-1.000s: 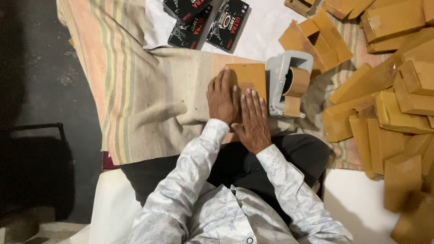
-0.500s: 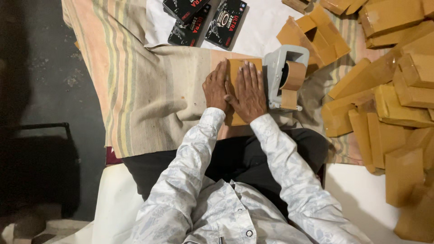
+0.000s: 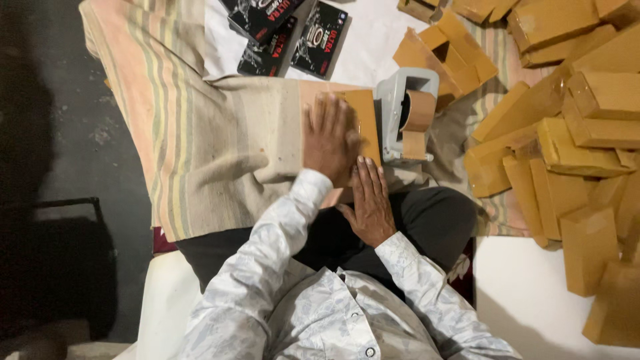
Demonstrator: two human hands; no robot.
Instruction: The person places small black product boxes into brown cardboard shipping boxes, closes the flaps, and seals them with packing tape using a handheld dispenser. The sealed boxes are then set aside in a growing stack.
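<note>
A flat brown cardboard packet [image 3: 365,123] lies on a striped cloth [image 3: 200,133] in front of me. My left hand [image 3: 331,139] presses flat on top of it, fingers together and pointing away. My right hand [image 3: 371,203] lies flat just below, its fingertips touching the packet's near edge. Neither hand grips anything. A grey tape dispenser [image 3: 407,120] with a brown tape roll stands right beside the packet.
Several brown wrapped packets [image 3: 573,153] are heaped to the right. Black printed boxes [image 3: 287,37] lie on white paper at the top. My dark-trousered lap [image 3: 427,220] is below the cloth. Dark floor runs along the left.
My right hand has slid off the packet towards my lap, its fingertips now at the near edge. My left hand has stayed pressed on top. The camera view shifted slightly.
</note>
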